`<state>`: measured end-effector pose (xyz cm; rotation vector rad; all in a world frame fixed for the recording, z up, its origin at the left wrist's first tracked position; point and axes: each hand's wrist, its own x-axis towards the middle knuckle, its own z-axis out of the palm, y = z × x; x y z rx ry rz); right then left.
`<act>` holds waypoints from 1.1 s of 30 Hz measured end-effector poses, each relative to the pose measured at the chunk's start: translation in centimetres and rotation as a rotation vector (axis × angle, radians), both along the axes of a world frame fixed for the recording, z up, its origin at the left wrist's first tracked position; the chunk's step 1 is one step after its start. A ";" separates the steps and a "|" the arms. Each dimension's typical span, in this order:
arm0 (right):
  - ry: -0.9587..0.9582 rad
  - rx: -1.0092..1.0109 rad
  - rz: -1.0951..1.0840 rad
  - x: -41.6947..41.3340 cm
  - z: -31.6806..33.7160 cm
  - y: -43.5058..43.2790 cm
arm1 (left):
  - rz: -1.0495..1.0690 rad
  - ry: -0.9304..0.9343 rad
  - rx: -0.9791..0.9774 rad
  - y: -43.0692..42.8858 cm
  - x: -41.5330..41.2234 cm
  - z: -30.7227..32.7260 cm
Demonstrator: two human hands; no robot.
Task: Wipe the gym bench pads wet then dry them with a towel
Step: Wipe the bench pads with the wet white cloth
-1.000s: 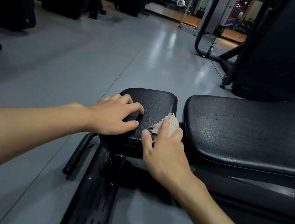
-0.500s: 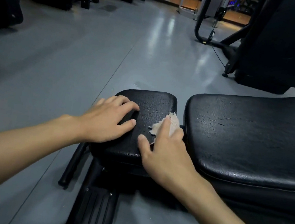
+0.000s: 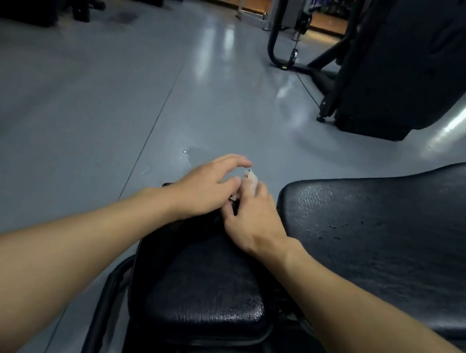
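I see right hand [image 3: 253, 218] gripping pale wipe [image 3: 251, 178] at far end of seat pad [image 3: 204, 289]; left hand [image 3: 204, 191] touching it, fingers relaxed, blurred. Back pad [image 3: 396, 244] right.

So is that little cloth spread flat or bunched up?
Bunched up: the cloth shows only as a crumpled tip past the right hand.

I'm sliding my right hand [image 3: 252, 221] and cloth [image 3: 251, 177] along the seat pad [image 3: 203, 292] to its far end, my left hand [image 3: 206, 187] joining them.
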<state>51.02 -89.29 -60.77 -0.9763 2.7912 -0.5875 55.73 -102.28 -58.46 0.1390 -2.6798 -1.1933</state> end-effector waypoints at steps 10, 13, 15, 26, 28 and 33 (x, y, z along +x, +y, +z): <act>0.309 0.433 -0.040 1.6 1.5 6.9 | -0.106 -0.101 -0.340 0.6 -3.5 -3.0; 0.276 0.465 -0.014 1.4 1.3 6.6 | -0.032 -0.059 -0.494 1.2 -3.5 -3.1; 0.262 0.461 0.009 1.3 1.4 6.6 | 0.067 -0.134 -0.633 0.9 -3.1 -2.7; 0.282 0.452 0.213 1.4 2.1 6.6 | 0.030 -0.239 -0.442 2.3 -4.7 -1.9; 0.306 0.427 0.228 1.2 2.0 6.5 | 0.045 -0.231 -0.481 2.0 -4.4 -1.9; 0.309 0.445 0.291 1.1 1.7 6.6 | 0.100 -0.290 -0.480 -0.6 -3.0 -3.2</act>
